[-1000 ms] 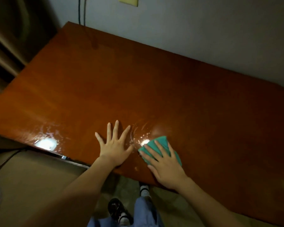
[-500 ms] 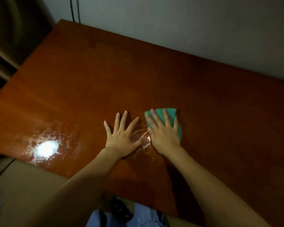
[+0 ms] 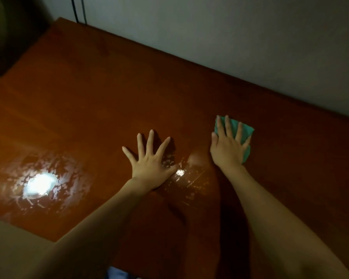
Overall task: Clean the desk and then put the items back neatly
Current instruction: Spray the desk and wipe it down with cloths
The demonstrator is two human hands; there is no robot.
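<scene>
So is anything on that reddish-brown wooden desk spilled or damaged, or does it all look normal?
Nothing looks damaged. The reddish-brown wooden desk shows streaky wet smears near its front edge, where a light glares off them. The right hand presses flat on a green cloth; the left hand rests flat beside it.

The desk (image 3: 101, 93) looks like reddish-brown wood with a smooth, glossy varnish; to the left of the left hand (image 3: 149, 164) it reflects a bright lamp spot, and there the shine is broken by wet, streaky patches. Between the two hands the surface also looks wet and shiny. Under the flat right hand (image 3: 228, 147) lies a green cloth (image 3: 247, 130), soft and matt, and the wall (image 3: 230, 37) beyond the fingers is pale and matt.
</scene>
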